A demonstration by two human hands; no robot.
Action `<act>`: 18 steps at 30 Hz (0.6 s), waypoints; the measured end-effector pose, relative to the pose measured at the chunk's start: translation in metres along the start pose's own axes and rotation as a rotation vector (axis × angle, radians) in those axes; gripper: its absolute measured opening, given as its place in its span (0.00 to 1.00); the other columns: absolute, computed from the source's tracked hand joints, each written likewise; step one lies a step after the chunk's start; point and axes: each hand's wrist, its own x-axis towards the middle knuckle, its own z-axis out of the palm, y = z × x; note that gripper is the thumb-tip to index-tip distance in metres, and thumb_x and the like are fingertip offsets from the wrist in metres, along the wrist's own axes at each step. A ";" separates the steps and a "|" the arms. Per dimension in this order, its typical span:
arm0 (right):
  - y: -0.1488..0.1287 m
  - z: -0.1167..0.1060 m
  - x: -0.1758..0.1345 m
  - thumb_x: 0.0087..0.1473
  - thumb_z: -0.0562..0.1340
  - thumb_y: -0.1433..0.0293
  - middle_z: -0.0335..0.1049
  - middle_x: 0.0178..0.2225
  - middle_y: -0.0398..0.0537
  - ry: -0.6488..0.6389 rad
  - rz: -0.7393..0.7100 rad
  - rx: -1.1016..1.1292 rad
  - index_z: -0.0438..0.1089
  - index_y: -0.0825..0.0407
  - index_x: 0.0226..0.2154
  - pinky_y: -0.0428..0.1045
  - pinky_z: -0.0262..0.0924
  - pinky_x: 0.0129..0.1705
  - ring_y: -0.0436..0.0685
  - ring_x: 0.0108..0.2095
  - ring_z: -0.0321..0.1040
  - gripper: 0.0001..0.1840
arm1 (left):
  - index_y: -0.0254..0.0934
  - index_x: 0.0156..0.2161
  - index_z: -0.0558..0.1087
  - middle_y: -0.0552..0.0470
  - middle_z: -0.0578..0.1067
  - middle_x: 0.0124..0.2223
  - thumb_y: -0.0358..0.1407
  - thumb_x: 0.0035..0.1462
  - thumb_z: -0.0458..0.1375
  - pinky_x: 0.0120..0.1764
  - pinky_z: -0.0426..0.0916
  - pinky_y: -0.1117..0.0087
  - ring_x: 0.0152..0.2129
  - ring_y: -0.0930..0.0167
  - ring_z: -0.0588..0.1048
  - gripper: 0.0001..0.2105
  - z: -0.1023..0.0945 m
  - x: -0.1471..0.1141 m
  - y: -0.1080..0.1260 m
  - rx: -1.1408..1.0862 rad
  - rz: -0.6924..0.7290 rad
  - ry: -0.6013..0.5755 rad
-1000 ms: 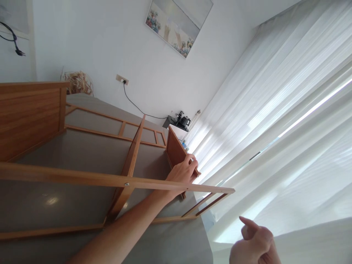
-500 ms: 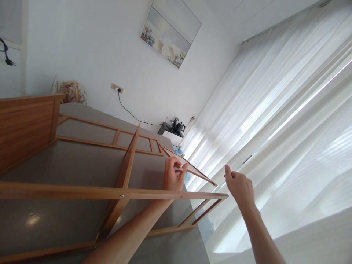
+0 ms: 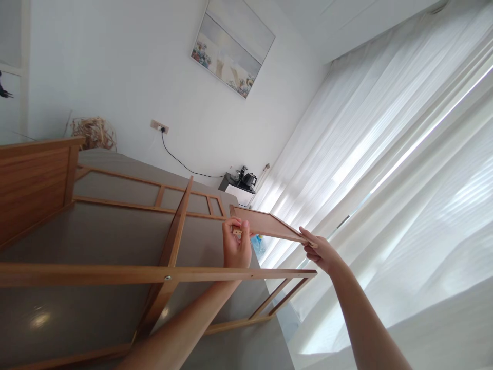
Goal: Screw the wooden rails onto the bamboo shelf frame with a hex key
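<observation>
A thin wooden panel (image 3: 265, 222) with a raised edge is held up between my two hands, beyond the near rail of a wooden frame. My left hand (image 3: 236, 244) reaches behind that rail and is closed on the panel's left end. On the panel's right end, my right hand (image 3: 319, 252) grips the corner, with the thumb on top and fingers beneath. The wooden frame (image 3: 211, 274) lies on its side, with a crosswise board (image 3: 179, 226) joined to the near rail by a metal fastener (image 3: 167, 278). Part of my left forearm passes under the near rail.
The frame lies on a grey surface (image 3: 127, 228). At the left stands a solid wooden panel (image 3: 34, 187). By the far wall are a small black-topped cabinet (image 3: 238, 191) with a kettle (image 3: 249, 179), and a cord running from a socket (image 3: 159, 126). White curtains (image 3: 416, 169) hang at the right.
My right hand has moved left and taken hold of the panel's right end. The panel has tilted so its broad face shows, and my left hand keeps its grip, shifted slightly left.
</observation>
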 end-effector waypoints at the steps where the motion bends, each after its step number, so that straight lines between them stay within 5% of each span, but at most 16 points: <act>1: -0.002 0.000 -0.002 0.41 0.72 0.43 0.43 0.18 0.30 -0.030 -0.005 0.049 0.57 0.49 0.22 0.43 0.33 0.17 0.42 0.18 0.34 0.32 | 0.40 0.39 0.62 0.52 0.65 0.45 0.49 0.61 0.60 0.34 0.78 0.72 0.35 0.75 0.72 0.16 0.001 -0.001 0.002 -0.020 -0.016 0.004; 7: -0.020 -0.002 -0.011 0.39 0.75 0.53 0.38 0.15 0.27 -0.122 -0.023 0.231 0.56 0.48 0.24 0.40 0.31 0.16 0.41 0.16 0.31 0.29 | 0.40 0.38 0.63 0.52 0.66 0.46 0.51 0.59 0.61 0.37 0.79 0.71 0.37 0.74 0.73 0.18 0.003 -0.002 0.007 -0.083 -0.071 0.001; 18: -0.037 0.007 -0.020 0.39 0.71 0.58 0.40 0.17 0.27 -0.036 -0.097 0.180 0.59 0.47 0.28 0.42 0.29 0.17 0.42 0.17 0.31 0.21 | 0.40 0.40 0.62 0.52 0.71 0.44 0.51 0.61 0.60 0.39 0.80 0.66 0.32 0.76 0.75 0.17 0.000 0.003 0.000 -0.090 -0.082 -0.014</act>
